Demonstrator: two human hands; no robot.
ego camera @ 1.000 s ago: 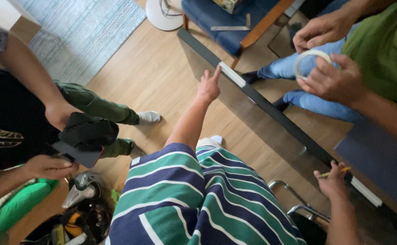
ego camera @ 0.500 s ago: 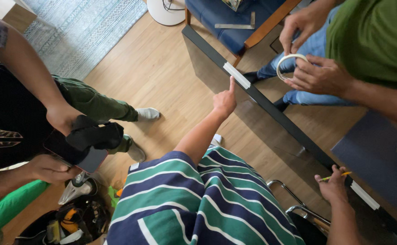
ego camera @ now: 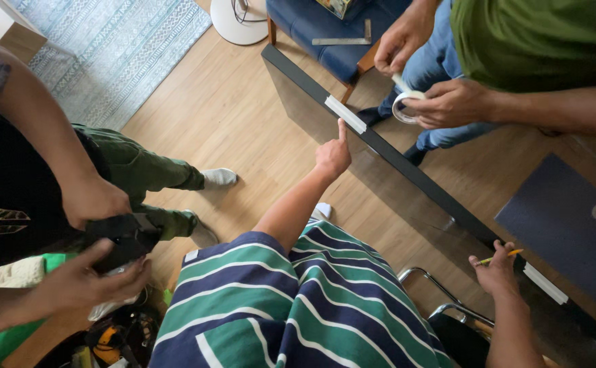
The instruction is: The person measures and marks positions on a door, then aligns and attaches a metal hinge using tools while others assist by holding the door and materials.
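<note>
Now the long dark glass panel with a black frame (ego camera: pixel 407 184) runs across the wooden floor from the far middle to the near right. Two strips of white tape already sit on its black edge: one white tape strip (ego camera: pixel 345 114) far along it and another white tape strip (ego camera: pixel 544 283) on the near right, so some taping looks done and more edge looks bare. The person's left hand (ego camera: pixel 333 155) holds nothing; one finger sticks out and points at the far strip, almost touching it. The right hand (ego camera: pixel 497 269) is closed around a yellow pencil (ego camera: pixel 497 257) beside the frame. Across the panel, another person's hands pull tape from a white tape roll (ego camera: pixel 405 107). A moment ago the pointing finger was in about the same spot by the strip.
</note>
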